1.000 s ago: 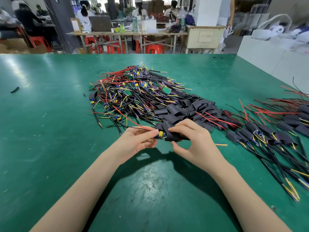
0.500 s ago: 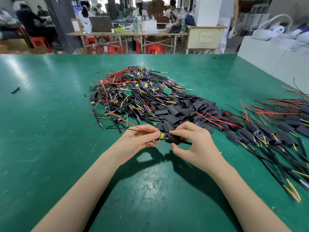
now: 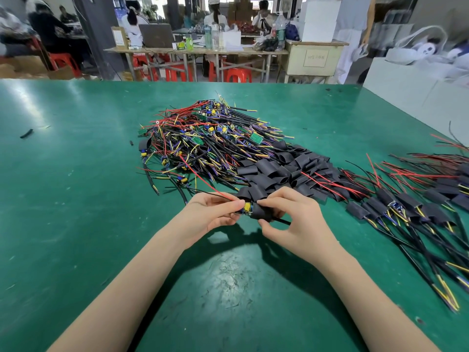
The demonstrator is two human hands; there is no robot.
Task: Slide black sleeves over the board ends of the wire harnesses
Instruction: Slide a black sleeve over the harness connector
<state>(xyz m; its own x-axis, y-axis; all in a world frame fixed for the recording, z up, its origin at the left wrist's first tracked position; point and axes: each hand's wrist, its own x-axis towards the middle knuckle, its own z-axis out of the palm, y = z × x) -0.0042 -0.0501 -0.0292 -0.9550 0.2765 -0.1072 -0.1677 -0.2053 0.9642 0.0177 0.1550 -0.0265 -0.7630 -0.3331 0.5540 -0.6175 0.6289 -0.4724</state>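
My left hand (image 3: 212, 214) pinches a wire harness by its small board end (image 3: 246, 208), whose yellow part shows between my fingers; its red and black wires trail up and left. My right hand (image 3: 291, 219) grips a black sleeve (image 3: 260, 212) that sits partly over that board end, with a black cable sticking out to the right. A tangled pile of bare harnesses (image 3: 208, 141) lies beyond my hands. Loose black sleeves (image 3: 279, 168) are heaped to its right. Sleeved harnesses (image 3: 406, 212) lie spread at the right.
The work surface is a green table (image 3: 76, 199) with a black scrap (image 3: 26, 133) at the far left. White boxes (image 3: 418, 92) stand at the right edge. Beyond the table, people sit at benches with red stools.
The black sleeve has slid a little further left over the board end, leaving only the yellow part showing. Both hands stay in nearly the same spot above the table.
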